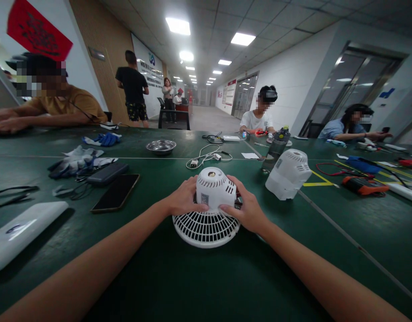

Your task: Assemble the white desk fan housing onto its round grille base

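Observation:
A white fan motor housing (213, 190) with vent slots sits on top of a round white fan grille (206, 230), which lies on the green table. My left hand (186, 197) grips the housing's left side, its thumb across the front. On the right side, my right hand (248, 208) holds the same housing, thumb at the front and fingers curled round behind. The fingers' far ends are hidden by the housing. Another white plastic cover (289, 174) stands on the table to the right.
Behind the fan lie a white cable (209, 156) and a metal bowl (161, 147). A phone (116, 192), power bank (108, 174) and gloves (77, 162) are left. A dark bottle (275, 151) and orange multimeter (364, 185) are right. Several people are around the table and beyond.

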